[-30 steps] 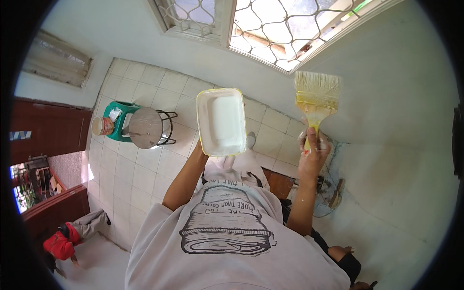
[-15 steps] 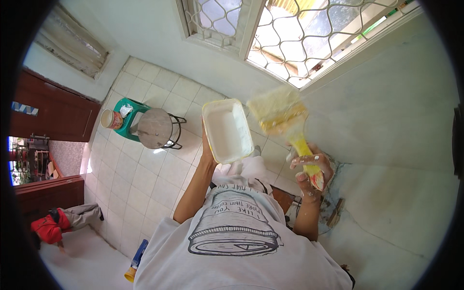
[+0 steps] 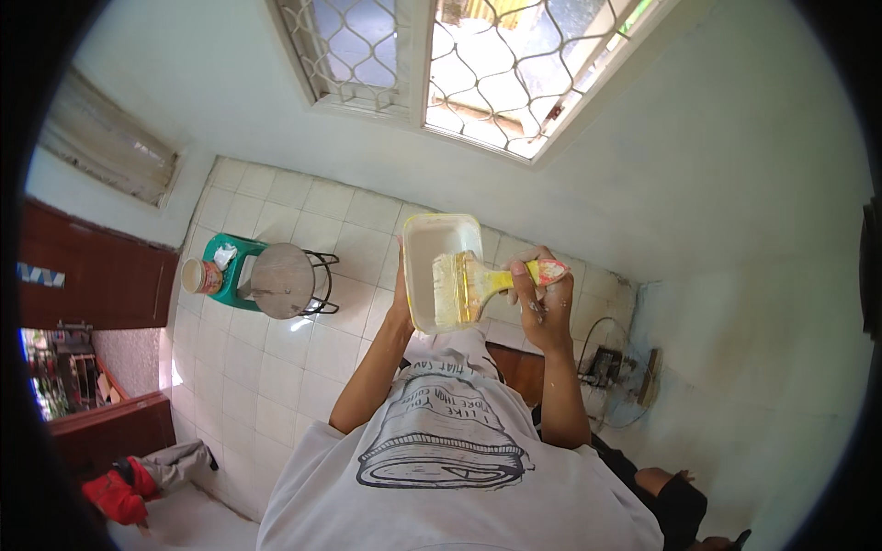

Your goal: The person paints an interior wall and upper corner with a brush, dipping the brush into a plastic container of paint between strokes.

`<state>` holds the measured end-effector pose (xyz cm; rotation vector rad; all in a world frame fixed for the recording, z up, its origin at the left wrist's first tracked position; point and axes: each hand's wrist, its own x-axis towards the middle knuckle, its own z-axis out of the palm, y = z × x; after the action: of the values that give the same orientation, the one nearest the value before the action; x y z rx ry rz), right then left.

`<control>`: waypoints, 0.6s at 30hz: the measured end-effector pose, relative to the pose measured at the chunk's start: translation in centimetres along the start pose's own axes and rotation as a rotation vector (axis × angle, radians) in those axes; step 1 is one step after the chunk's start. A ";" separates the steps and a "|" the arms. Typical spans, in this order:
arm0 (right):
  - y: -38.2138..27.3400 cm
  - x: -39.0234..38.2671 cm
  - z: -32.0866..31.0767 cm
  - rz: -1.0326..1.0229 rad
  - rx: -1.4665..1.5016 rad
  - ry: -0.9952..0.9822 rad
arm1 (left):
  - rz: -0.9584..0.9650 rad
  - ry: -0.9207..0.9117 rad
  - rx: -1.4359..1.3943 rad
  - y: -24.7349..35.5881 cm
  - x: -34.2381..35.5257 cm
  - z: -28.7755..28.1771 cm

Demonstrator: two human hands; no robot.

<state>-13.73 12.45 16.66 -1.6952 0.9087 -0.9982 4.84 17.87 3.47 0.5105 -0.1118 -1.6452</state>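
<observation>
My left hand holds a rectangular white tray with a yellow rim by its left side, partly hidden behind it. A wide yellow paintbrush lies sideways over the tray, its pale, paint-coated bristles inside the tray's outline. My right hand, spotted with white paint, is closed on the brush's handle, whose end is red and sticks out to the right.
A green stool bears a tub, beside a round stool. A grilled window is above, brown doors at left. A person in red is at lower left, another person at lower right. Cables lie near the wall.
The brush has swung down from upright at the right to sideways over the tray, and my right hand has moved left with it. The tray sits a little lower in view.
</observation>
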 end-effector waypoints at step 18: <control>-1.1 -2.2 -1.1 0.022 -0.236 -0.061 | -0.148 -0.190 -0.119 -2.4 -0.7 3.6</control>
<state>-15.47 14.39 17.52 -1.8964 1.0352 -0.8463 1.26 18.14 5.96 0.2760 -0.1179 -1.8316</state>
